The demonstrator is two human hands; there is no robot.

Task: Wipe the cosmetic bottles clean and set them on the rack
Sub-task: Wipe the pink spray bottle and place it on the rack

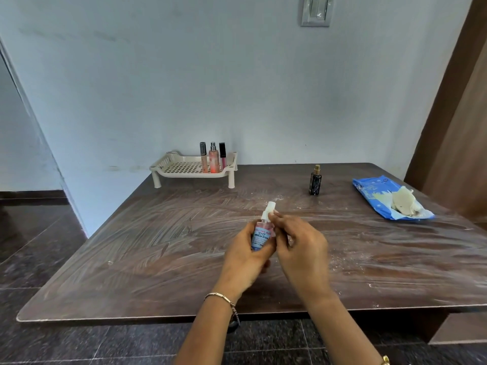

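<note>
My left hand (243,255) is wrapped around a small spray bottle (262,233) with pink liquid, a blue-and-red label and a white nozzle, held upright over the middle of the table. My right hand (300,246) touches the bottle's neck with its fingertips just under the nozzle. No wipe shows in either hand. A cream perforated rack (184,168) stands at the table's far edge by the wall. In its right part stand a slim tube (203,155), a pink spray bottle (214,158) and a dark-capped gloss (223,155). A dark perfume bottle (315,180) stands alone at the far right.
A blue wet-wipe pack (379,196) lies at the right edge with a crumpled used wipe (403,204) on top. The brown wooden table (158,246) is streaked with white dust. A wall runs behind it and a brown door stands at the right.
</note>
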